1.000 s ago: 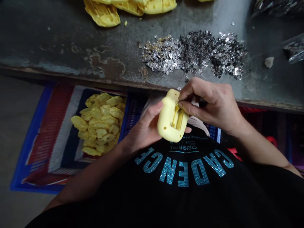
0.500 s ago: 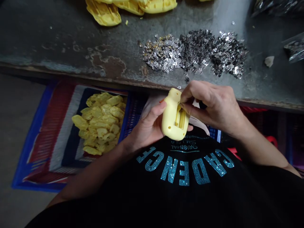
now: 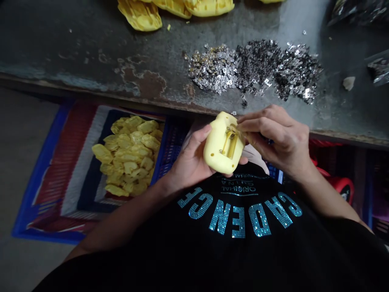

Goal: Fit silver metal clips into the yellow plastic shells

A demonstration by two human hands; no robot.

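Note:
My left hand (image 3: 193, 156) is wrapped round a yellow plastic housing (image 3: 217, 148) with an open battery compartment, thumb on its left side and fingertips showing at the right. Small metal contacts (image 3: 231, 134) show at the compartment's upper end, and another bit of metal at its lower left. My right hand (image 3: 275, 136) is closed at the upper right edge of the housing, thumb and fingers pinched together. Whatever those fingers hold, if anything, is hidden. Just above the housing, one loose metal contact (image 3: 233, 113) lies at the bench edge.
Heaps of small metal contacts (image 3: 212, 69) lie on the worn metal bench (image 3: 100, 77). More yellow shells (image 3: 142, 16) sit at the back. A blue crate (image 3: 33, 194) at lower left holds a pile of yellow parts (image 3: 130, 154). A plastic bag (image 3: 379, 67) lies far right.
My right fingers have drawn back from inside the battery compartment to the housing's upper right edge, uncovering the metal contacts. The housing has tilted slightly in my left hand.

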